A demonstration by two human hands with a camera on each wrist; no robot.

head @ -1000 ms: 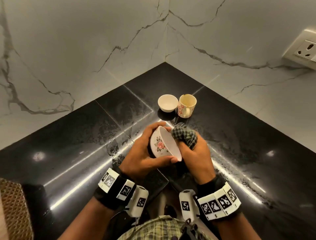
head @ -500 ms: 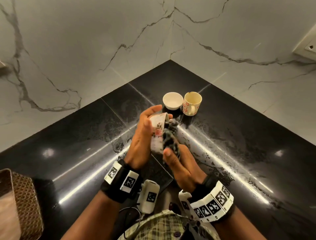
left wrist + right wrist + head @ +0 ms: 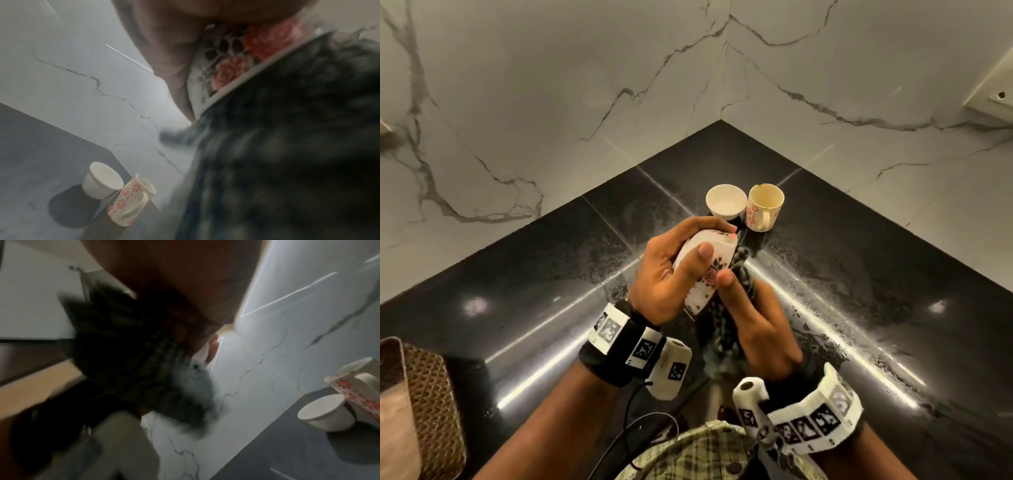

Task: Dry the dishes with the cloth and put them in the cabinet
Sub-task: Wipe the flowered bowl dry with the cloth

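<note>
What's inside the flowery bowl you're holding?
The dark checked cloth, gripped by the right hand, is pressed into the flowery bowl held by the left hand. The cloth covers whatever else might be inside.

Black wristbands (image 3: 616, 356) with white square-code tags on both wrists. White camera pods (image 3: 671, 370), thin black cable (image 3: 633, 407). Green plaid shirt (image 3: 698, 455)

Left hand (image 3: 671, 270) grips the floral bowl (image 3: 709, 270), thumb across its outside; right hand (image 3: 756, 329), just beside the bowl, clutches the checked cloth (image 3: 743, 270).
</note>
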